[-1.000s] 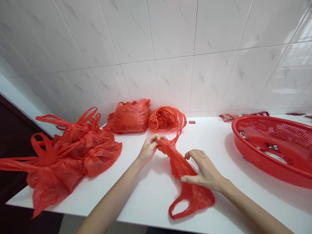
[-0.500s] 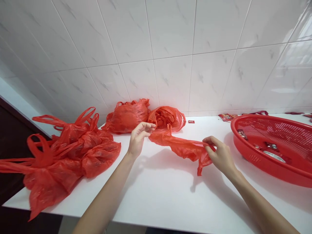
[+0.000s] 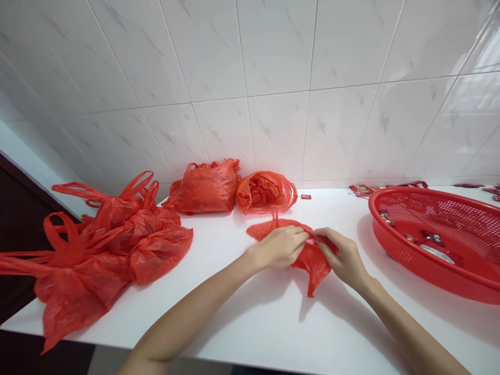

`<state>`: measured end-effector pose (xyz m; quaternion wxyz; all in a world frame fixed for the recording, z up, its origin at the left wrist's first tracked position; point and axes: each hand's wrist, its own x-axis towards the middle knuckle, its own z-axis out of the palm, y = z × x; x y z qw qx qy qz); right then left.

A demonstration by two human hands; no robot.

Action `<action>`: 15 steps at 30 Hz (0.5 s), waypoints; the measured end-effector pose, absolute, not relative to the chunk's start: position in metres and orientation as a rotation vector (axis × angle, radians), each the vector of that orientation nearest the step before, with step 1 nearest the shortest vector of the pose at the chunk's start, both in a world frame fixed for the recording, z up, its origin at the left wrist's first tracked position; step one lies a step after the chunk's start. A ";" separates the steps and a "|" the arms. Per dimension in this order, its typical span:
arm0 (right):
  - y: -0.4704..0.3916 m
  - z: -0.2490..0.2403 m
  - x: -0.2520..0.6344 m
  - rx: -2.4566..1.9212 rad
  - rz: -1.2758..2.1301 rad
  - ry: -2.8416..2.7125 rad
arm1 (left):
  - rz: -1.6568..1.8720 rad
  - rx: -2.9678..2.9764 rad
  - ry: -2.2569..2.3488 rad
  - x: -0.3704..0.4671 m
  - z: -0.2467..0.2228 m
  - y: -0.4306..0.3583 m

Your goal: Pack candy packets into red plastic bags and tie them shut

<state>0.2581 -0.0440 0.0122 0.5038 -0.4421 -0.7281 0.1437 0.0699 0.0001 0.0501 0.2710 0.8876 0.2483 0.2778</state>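
A thin red plastic bag [image 3: 315, 263] hangs between my two hands, low over the white table. My left hand [image 3: 282, 247] is closed on its upper edge, fingers pointing right. Close beside it, my right hand [image 3: 344, 256] pinches the same edge with thumb and fingers. The hands nearly touch, and one corner of the bag dangles below them. Part of the bag reaches out to the left behind my left hand.
Several filled red bags [image 3: 148, 234] lie at the left, and another full bag [image 3: 209, 187] sits by the wall. Beside it is a bundle of crumpled bags [image 3: 265, 191]. A red basket [image 3: 433, 263] with small packets stands right. A small red packet [image 3: 305, 197] lies behind.
My left hand has moved right, from beside the bag bundle to my right hand, and has taken hold of the bag. The bag is now bunched between both hands.
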 end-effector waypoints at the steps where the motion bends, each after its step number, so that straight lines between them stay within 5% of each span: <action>1: -0.045 0.012 0.258 -1.041 0.332 -1.783 | 0.762 2.362 0.761 0.067 0.048 0.007; 15: -0.033 0.024 0.308 -1.349 -0.095 -1.789 | 0.690 2.131 1.468 -0.005 0.034 0.037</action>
